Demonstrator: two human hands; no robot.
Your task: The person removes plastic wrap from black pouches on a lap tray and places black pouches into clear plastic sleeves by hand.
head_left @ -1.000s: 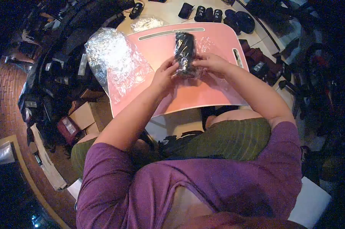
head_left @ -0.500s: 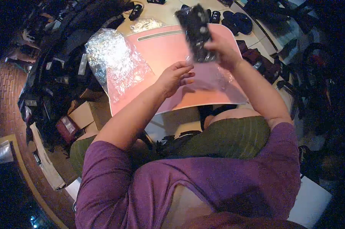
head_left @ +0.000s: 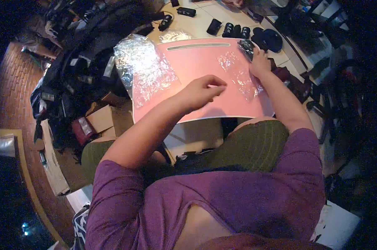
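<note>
At the far right corner of the pink board [head_left: 192,62], my right hand [head_left: 261,64] grips a black item in clear plastic wrapping [head_left: 246,48]; the hand hides part of it. My left hand [head_left: 203,92] hovers over the middle of the board, its thumb and forefinger curled together at the tips, and nothing shows between them. Crinkled clear plastic bags [head_left: 144,60] lie at the board's left side. Another piece of clear plastic [head_left: 234,73] lies on the right part, between my hands.
Several small black folded bundles [head_left: 228,30] stand beyond the board, beside dark blue round pieces [head_left: 267,39]. Dark red bundles [head_left: 281,74] lie to the right. A heap of black packed goods [head_left: 78,71] and an open cardboard box [head_left: 101,120] are on the left.
My right hand has carried the black wrapped item from above the board out to its far right corner. My left hand has moved slightly right, and its fingertips have come together.
</note>
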